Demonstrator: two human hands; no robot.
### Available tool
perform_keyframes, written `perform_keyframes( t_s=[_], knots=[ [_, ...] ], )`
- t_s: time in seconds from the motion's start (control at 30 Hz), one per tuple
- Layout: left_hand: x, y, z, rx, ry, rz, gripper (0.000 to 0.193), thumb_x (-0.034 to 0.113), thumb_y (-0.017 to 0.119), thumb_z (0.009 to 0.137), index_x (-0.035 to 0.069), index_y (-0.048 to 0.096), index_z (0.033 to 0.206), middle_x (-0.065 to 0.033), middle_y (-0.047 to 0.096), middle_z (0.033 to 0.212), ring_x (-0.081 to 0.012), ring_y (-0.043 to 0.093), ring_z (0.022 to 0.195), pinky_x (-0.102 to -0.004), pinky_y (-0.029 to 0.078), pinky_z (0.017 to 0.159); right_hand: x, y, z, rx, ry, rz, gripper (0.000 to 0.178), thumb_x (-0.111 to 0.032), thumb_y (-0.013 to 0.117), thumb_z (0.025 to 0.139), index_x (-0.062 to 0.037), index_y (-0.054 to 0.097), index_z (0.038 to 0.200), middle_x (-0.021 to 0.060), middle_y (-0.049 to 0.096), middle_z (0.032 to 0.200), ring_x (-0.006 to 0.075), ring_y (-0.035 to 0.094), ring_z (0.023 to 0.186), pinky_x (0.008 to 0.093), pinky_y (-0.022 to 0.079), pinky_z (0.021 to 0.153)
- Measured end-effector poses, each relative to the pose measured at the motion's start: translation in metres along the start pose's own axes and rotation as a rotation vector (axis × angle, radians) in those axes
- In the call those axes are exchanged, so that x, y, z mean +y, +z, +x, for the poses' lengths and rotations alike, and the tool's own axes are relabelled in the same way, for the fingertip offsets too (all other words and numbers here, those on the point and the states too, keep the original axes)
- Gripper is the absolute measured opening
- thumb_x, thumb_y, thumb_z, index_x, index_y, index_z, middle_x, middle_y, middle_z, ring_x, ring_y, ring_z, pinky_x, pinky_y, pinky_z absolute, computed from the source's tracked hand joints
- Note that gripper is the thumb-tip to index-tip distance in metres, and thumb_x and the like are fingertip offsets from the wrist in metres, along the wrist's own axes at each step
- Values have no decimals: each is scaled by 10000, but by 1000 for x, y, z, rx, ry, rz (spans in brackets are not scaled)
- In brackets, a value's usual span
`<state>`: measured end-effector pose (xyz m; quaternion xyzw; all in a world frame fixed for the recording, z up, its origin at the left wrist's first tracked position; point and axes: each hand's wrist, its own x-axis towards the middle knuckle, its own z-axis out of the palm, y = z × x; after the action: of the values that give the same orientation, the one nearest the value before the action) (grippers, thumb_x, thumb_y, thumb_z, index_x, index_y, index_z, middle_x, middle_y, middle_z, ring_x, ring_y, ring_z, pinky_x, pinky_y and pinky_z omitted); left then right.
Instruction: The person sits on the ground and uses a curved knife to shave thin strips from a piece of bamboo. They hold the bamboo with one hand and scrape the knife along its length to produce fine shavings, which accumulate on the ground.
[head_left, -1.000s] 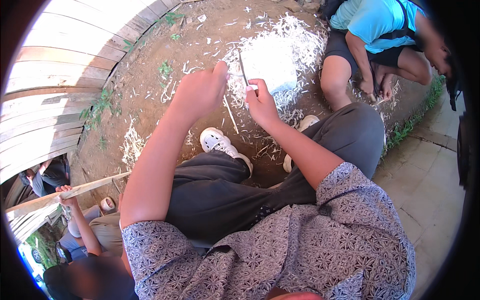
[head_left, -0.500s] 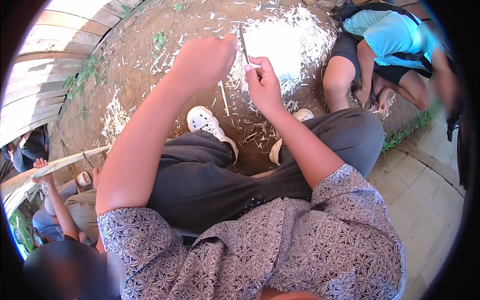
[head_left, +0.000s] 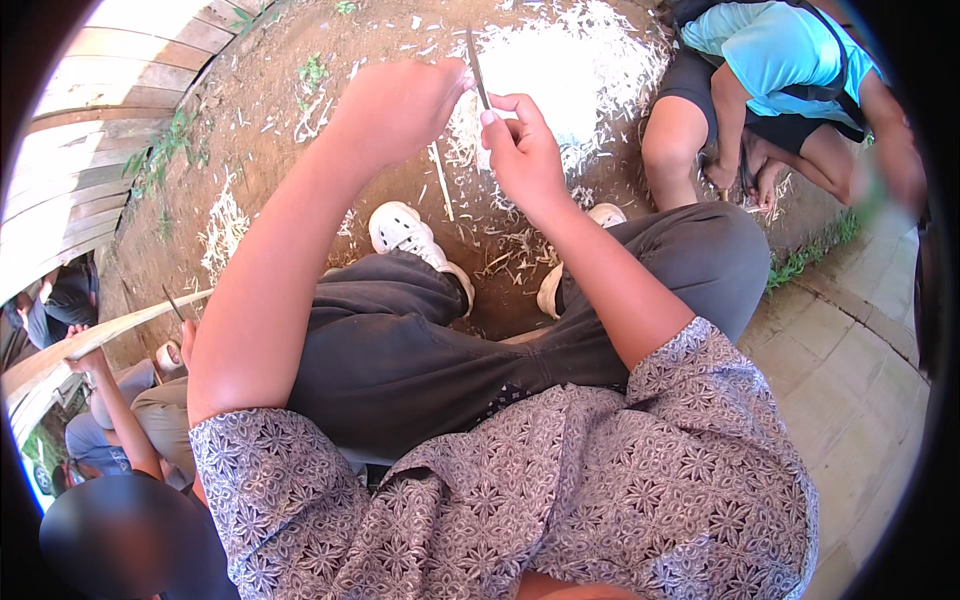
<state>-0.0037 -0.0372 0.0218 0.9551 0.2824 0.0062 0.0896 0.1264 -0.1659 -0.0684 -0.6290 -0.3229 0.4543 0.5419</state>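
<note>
My right hand [head_left: 525,155] is closed around a knife, its fingers curled with the thumb up near the blade. The narrow dark blade [head_left: 475,68] points up and away, tilted slightly left. Just left of the blade, my left hand [head_left: 405,108] is closed with its back toward me. A small pale bit shows at its fingertips beside the blade, but most of what it grips is hidden. Below the hands a thin pale strip [head_left: 443,182] shows against the brown soil; whether it lies there or hangs from my left hand I cannot tell.
Pale shavings [head_left: 570,80] cover the sunlit dirt ahead. A person in a light blue shirt [head_left: 785,60] crouches at the right, hands low near a dark tool. At the left, another person holds a long pale plank [head_left: 110,345]. A wooden plank wall [head_left: 90,120] borders the far left.
The whole view has shifted slightly, so most things sit a little higher. The knife and both hands have moved slightly up and left in the picture, with their grips unchanged.
</note>
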Motion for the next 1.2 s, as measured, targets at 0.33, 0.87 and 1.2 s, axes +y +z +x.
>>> perform_keyframes(
  t_s=[0.33, 0.87, 1.2],
  knots=[
    [-5, 4, 7, 25, -14, 17, 365, 405, 483, 1068, 75, 634, 1022, -203, 682, 759, -417, 678, 745, -523, 530, 668, 13, -7, 9, 12, -11, -52, 237, -206, 590, 1032, -66, 587, 1224, 9, 615, 700, 72, 530, 614, 285, 429, 582],
    [-12, 15, 4, 13, 92, 37, 283, 375, 491, 1064, 115, 596, 1105, -176, 694, 783, -397, 691, 759, -499, 531, 641, -25, -10, 5, -47, -17, 10, 236, -209, 614, 1022, -65, 619, 1209, -7, 594, 668, 68, 511, 584, 285, 408, 555],
    [-13, 14, 8, 28, 149, 66, 252, 362, 512, 1055, 123, 590, 1079, -164, 694, 769, -378, 696, 742, -484, 528, 617, 7, -17, 9, -7, 89, -96, 256, -223, 630, 1010, -64, 622, 1210, 6, 608, 683, 82, 528, 603, 283, 418, 583]
  ],
)
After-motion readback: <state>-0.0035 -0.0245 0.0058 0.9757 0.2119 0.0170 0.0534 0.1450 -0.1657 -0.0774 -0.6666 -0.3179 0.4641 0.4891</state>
